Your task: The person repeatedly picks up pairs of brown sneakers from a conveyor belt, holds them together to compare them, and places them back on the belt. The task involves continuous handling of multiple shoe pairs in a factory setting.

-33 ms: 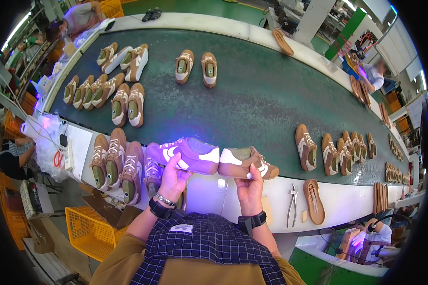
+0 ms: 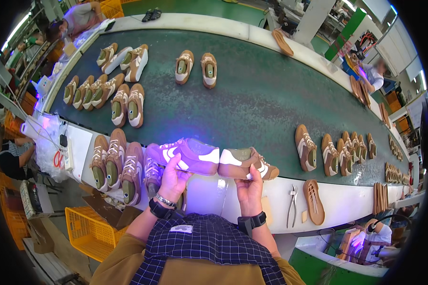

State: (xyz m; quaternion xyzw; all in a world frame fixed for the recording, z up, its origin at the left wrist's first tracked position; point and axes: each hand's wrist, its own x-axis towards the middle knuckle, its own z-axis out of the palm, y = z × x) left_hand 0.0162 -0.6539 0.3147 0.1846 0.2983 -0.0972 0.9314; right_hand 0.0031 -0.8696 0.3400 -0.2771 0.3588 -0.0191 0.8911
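Observation:
My left hand grips a sneaker that looks purple under a violet light, its toe pointing left. In my right hand is a brown sneaker with white trim, its toe to the right. The two heels meet or nearly meet above the white table edge. Behind my left wrist, partly hidden, a laced sneaker stands beside another brown sneaker. To the right of my right hand lie metal pliers and a loose tan sole.
A dark green conveyor belt carries several brown sneakers, among them a pair in the middle and a row at right. A yellow crate stands low at left. Stacked soles lie right. Other people work around the belt.

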